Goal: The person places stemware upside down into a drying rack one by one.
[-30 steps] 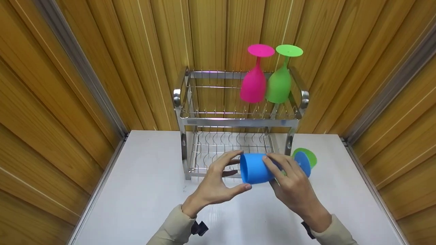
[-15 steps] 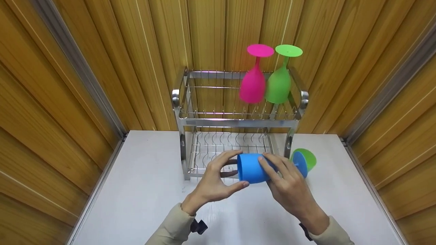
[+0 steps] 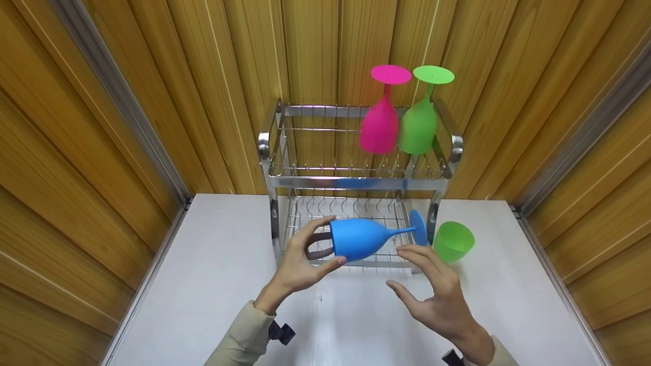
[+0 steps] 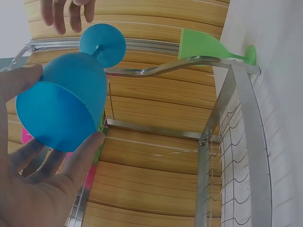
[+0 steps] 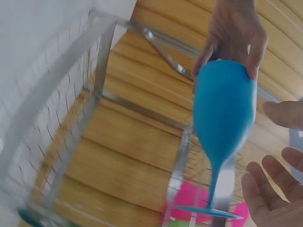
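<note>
A blue plastic goblet (image 3: 358, 238) lies sideways in the air in front of the rack, its rim to the left and its foot to the right. My left hand (image 3: 300, 259) grips it at the rim, thumb below and fingers above; the left wrist view looks into the bowl (image 4: 57, 116). Below the goblet's stem, my right hand (image 3: 432, 292) is apart from it with thumb and fingers spread, holding nothing. The right wrist view also shows a gap between those fingers (image 5: 265, 184) and the goblet.
A two-tier metal dish rack (image 3: 356, 183) stands against the wooden wall. Upside down on its upper tier are a pink goblet (image 3: 379, 124) and a green goblet (image 3: 418, 127). Another green goblet (image 3: 452, 241) stands on the white table (image 3: 224, 284) at the rack's right.
The right hand has let go of the blue goblet and drawn away downward. The left hand now holds it alone, moved left and slightly up, with stem and foot uncovered.
</note>
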`<action>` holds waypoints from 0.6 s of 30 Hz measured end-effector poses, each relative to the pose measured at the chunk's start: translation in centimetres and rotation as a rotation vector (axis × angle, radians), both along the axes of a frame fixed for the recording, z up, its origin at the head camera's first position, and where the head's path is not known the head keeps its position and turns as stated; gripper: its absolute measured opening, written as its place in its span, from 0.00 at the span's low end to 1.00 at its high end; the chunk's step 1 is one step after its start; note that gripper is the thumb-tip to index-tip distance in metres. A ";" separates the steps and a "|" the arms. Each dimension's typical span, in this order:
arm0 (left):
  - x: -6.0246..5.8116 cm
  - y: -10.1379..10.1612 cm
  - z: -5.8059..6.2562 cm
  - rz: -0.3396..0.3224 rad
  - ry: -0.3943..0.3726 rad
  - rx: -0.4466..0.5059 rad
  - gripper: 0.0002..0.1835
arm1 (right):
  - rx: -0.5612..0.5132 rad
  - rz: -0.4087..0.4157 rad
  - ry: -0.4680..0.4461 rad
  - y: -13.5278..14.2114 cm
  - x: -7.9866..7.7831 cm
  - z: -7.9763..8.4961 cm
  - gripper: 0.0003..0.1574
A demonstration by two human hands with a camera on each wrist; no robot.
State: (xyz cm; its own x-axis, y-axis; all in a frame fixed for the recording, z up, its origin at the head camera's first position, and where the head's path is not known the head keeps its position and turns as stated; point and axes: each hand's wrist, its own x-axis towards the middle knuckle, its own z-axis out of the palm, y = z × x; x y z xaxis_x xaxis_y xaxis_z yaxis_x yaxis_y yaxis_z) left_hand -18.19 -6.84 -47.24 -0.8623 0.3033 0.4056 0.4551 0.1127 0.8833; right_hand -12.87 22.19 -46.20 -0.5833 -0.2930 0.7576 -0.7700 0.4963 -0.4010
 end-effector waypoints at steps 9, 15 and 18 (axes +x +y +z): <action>0.1 0.4 -0.5 -0.021 -0.067 0.055 0.43 | -0.503 0.195 -0.557 -2.5 -1.1 -4.6 0.41; 0.6 1.3 -0.9 -0.037 -0.072 0.073 0.44 | -0.851 0.341 -0.825 -4.0 -2.0 -5.3 0.56; 0.9 1.8 -1.2 -0.046 -0.071 0.086 0.44 | -0.958 0.420 -0.853 -4.4 -2.2 -5.3 0.61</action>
